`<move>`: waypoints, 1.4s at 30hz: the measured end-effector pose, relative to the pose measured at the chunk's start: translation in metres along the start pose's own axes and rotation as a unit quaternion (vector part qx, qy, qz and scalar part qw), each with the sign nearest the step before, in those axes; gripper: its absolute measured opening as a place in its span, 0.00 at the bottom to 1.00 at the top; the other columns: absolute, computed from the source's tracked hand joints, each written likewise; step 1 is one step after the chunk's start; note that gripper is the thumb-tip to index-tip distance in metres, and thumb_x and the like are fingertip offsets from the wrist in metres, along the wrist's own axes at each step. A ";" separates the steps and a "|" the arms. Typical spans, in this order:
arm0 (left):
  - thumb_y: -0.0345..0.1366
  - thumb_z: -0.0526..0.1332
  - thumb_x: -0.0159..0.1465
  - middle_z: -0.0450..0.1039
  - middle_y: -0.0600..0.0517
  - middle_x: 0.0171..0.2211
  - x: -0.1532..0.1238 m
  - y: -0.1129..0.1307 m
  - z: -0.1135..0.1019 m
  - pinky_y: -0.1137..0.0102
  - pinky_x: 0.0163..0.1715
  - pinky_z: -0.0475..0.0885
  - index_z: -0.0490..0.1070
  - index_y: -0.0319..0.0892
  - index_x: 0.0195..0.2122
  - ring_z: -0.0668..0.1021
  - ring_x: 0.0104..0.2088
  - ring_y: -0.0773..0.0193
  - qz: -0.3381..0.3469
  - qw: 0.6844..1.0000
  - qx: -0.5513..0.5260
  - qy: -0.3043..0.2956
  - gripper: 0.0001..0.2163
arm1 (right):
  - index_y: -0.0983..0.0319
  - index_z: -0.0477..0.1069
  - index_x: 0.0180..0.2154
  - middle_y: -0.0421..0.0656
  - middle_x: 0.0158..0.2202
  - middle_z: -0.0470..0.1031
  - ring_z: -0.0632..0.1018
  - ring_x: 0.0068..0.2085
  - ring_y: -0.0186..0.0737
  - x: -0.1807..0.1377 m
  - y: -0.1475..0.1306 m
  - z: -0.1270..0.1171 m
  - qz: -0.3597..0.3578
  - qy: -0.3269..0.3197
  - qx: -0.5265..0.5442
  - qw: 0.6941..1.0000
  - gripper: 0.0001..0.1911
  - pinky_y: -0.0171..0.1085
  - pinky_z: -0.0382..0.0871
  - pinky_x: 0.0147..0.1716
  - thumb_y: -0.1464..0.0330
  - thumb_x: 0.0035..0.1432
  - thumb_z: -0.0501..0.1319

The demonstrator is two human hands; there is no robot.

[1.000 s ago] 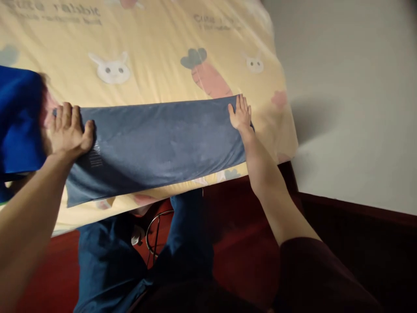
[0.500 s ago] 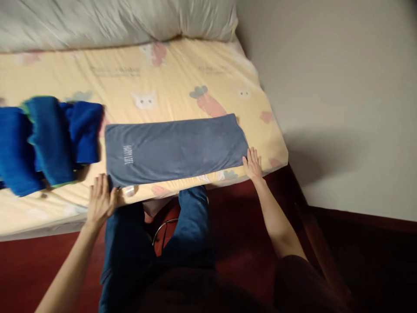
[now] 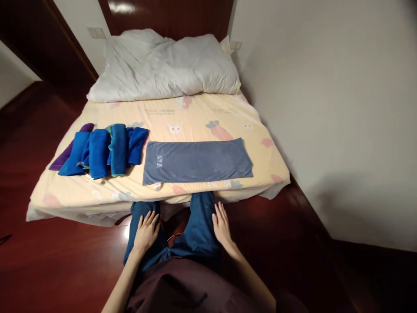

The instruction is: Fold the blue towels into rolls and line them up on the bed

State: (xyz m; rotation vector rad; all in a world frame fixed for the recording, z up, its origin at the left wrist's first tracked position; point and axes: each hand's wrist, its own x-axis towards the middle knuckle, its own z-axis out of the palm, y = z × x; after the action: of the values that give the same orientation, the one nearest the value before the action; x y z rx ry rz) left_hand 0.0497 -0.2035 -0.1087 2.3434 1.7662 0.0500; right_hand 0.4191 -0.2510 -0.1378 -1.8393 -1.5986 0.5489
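A grey-blue towel (image 3: 198, 161) with "HAPPY LIFE" in white letters lies flat as a long strip near the front edge of the bed. A small white tag (image 3: 158, 186) sticks out from under its left front corner. My left hand (image 3: 147, 231) rests on the left knee of my blue trousers (image 3: 197, 241), fingers stretched out and holding nothing. By the right knee, my right hand (image 3: 222, 224) lies with its fingers extended, also holding nothing. Both hands are apart from the towel.
Left of the towel lies a row of several folded blue cloths (image 3: 99, 154) with a purple cloth (image 3: 63, 158) at its far end. A white quilt (image 3: 169, 69) is bunched at the back of the yellow-sheeted bed (image 3: 208, 104). A wall (image 3: 325, 108) stands on the right.
Both hands have left the towel's front corners and come back to my legs. The towel stays spread on the bed. The view has widened to show the whole bed.
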 end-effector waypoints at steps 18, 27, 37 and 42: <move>0.40 0.50 0.71 0.71 0.44 0.63 0.018 -0.012 0.020 0.48 0.68 0.59 0.75 0.41 0.59 0.70 0.66 0.49 0.065 0.997 0.012 0.051 0.21 | 0.71 0.48 0.73 0.54 0.77 0.42 0.47 0.76 0.52 0.352 0.063 -0.119 0.078 0.015 -0.265 0.961 0.35 0.54 0.44 0.73 0.63 0.71 0.47; 0.44 0.51 0.71 0.73 0.46 0.62 0.038 -0.003 0.006 0.50 0.69 0.58 0.74 0.45 0.55 0.71 0.65 0.50 0.025 0.998 -0.048 0.035 0.18 | 0.65 0.43 0.75 0.54 0.77 0.39 0.44 0.76 0.53 0.448 0.135 -0.105 0.083 -0.010 -0.295 0.952 0.34 0.61 0.44 0.71 0.59 0.74 0.43; 0.44 0.50 0.71 0.73 0.46 0.62 0.038 0.009 -0.004 0.49 0.68 0.59 0.76 0.46 0.53 0.71 0.66 0.50 -0.013 0.998 -0.055 -0.001 0.19 | 0.66 0.53 0.72 0.57 0.75 0.47 0.49 0.75 0.53 0.398 0.097 -0.116 0.096 0.120 -0.176 0.972 0.36 0.63 0.48 0.70 0.53 0.74 0.37; 0.42 0.50 0.71 0.73 0.46 0.62 0.031 0.007 -0.003 0.50 0.69 0.57 0.77 0.44 0.53 0.70 0.66 0.51 -0.014 0.998 -0.061 0.004 0.19 | 0.62 0.71 0.58 0.54 0.58 0.75 0.78 0.54 0.47 0.209 -0.019 -0.034 0.170 0.175 0.280 0.929 0.27 0.47 0.74 0.54 0.52 0.69 0.51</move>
State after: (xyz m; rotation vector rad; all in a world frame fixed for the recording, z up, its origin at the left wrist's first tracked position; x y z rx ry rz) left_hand 0.0647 -0.1752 -0.1077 2.2363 1.7468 0.1599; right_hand 0.4654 -0.0516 -0.0812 -1.6497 -0.7818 0.6958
